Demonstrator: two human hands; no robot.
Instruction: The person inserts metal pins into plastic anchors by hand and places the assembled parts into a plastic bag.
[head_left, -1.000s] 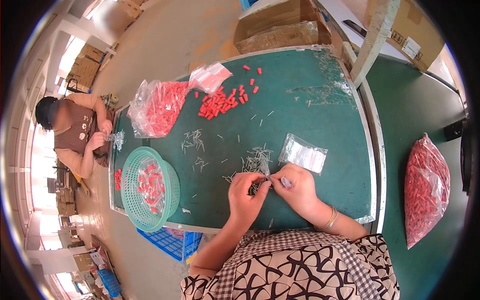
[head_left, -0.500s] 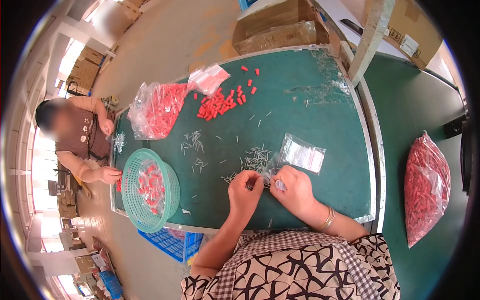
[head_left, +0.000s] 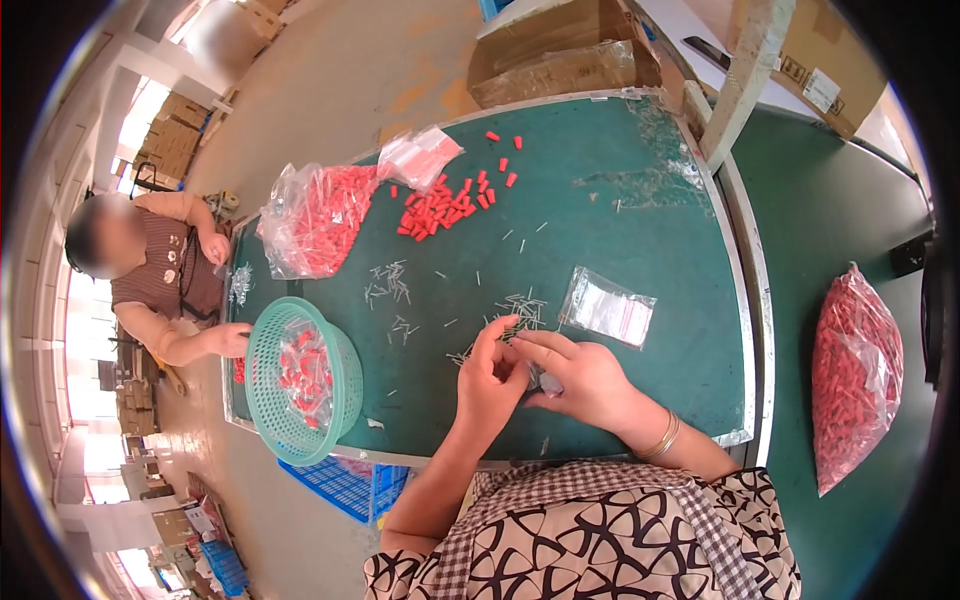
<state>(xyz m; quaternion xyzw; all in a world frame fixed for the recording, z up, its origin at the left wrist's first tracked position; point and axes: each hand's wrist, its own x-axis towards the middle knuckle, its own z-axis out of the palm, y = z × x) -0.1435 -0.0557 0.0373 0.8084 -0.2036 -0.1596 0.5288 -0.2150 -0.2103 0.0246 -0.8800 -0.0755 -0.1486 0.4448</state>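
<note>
Both of my hands meet over the near edge of a pile of small silver screws (head_left: 522, 310) on the green table. My left hand (head_left: 488, 378) has its index finger raised and apart from the thumb, with no held thing visible in it. My right hand (head_left: 592, 385) keeps a small clear plastic bag (head_left: 549, 383) crumpled under its fingers, and its fingertips reach to my left hand. What the bag contains is hidden. Just beyond my right hand lies a stack of flat clear bags (head_left: 610, 308).
Red plugs (head_left: 436, 210) lie loose near a big bag of red plugs (head_left: 320, 220). A green basket (head_left: 352, 385) holds filled bags. Across the table's left end sits a co-worker (head_left: 165, 270), one hand by the basket. Another bag of red pieces (head_left: 855, 380) rests at right.
My left index finger has lifted away from its thumb, and my right fingers have stretched toward my left hand. The small bag's upper part no longer shows beside the flat bags.
</note>
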